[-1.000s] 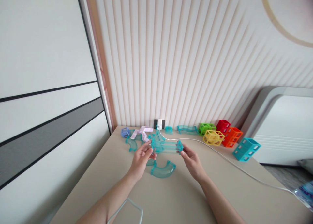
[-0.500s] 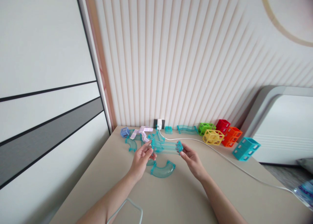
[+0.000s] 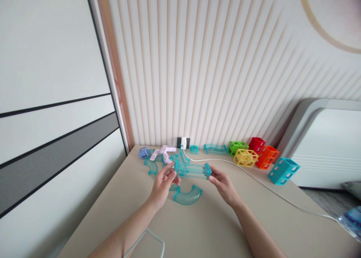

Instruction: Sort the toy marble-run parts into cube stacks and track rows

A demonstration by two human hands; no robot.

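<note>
A straight, see-through teal toy track piece [image 3: 193,170] is held level above the table between both hands. My left hand [image 3: 164,181] pinches its left end, and my right hand [image 3: 222,181] grips the right end between thumb and fingers. Below it on the table lies a curved teal track piece [image 3: 188,196], with another partly hidden behind my left hand. More teal pieces rest behind the held one, overlapped by it. Farther left are a second curved track piece [image 3: 152,166], a pale purple piece [image 3: 164,152] with several arms, and a small blue open cube [image 3: 143,152].
Along the wall sit a flat teal piece [image 3: 216,148] and a small teal block [image 3: 194,149]. Green [image 3: 237,147], yellow [image 3: 246,158], red [image 3: 256,144], orange [image 3: 267,157] and blue [image 3: 283,171] frame blocks stand at right. A white cable [image 3: 270,184] runs from a charger [image 3: 184,142] across the table.
</note>
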